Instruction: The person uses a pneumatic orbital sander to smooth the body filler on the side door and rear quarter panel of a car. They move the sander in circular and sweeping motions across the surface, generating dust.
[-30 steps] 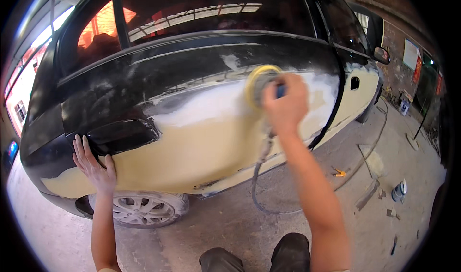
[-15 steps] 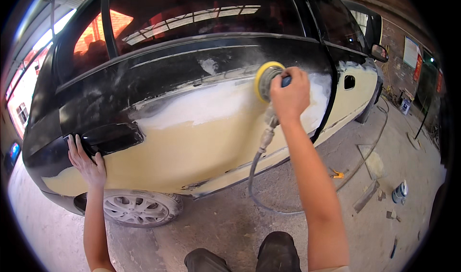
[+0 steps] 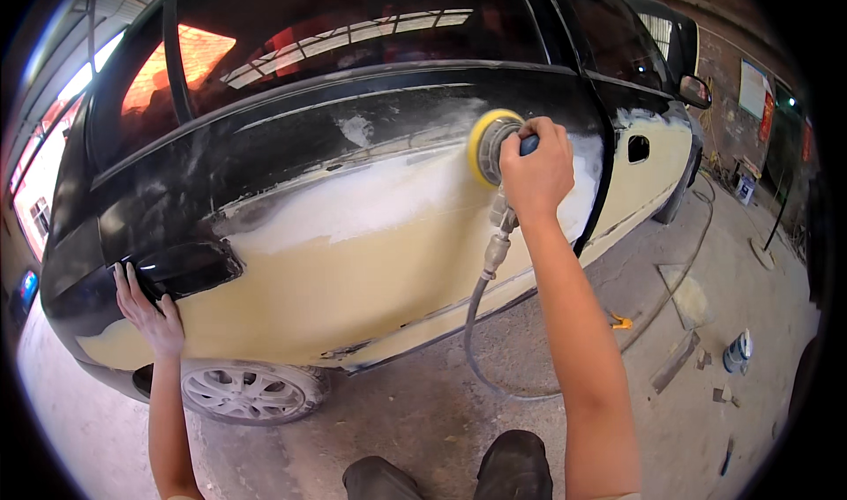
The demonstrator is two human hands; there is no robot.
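Observation:
A pneumatic disc sander (image 3: 495, 150) with a yellow-rimmed pad is gripped in my right hand (image 3: 538, 169). Its pad stands tilted against the side of a black car (image 3: 291, 138), at the upper edge of a white patch (image 3: 379, 195). Below that patch the panel is covered in smooth beige filler (image 3: 335, 279). My left hand (image 3: 150, 312) lies with fingers spread on the bodywork near the rear wheel, beside a glossy black recess (image 3: 194, 269). From the sander's lower end a grey air hose (image 3: 472, 332) curves down toward the floor.
A dusty alloy wheel (image 3: 251, 392) sits below the panel. On the concrete floor at right are a yellow tool (image 3: 621, 322), a flat board (image 3: 686, 297), a dark strip (image 3: 676, 361) and a blue can (image 3: 738, 352). The hose runs along the floor past the front door.
The view has shifted slightly, and the car appears a little farther left. My right hand keeps the sander at the patch's upper edge. My left hand stays flat on the bodywork.

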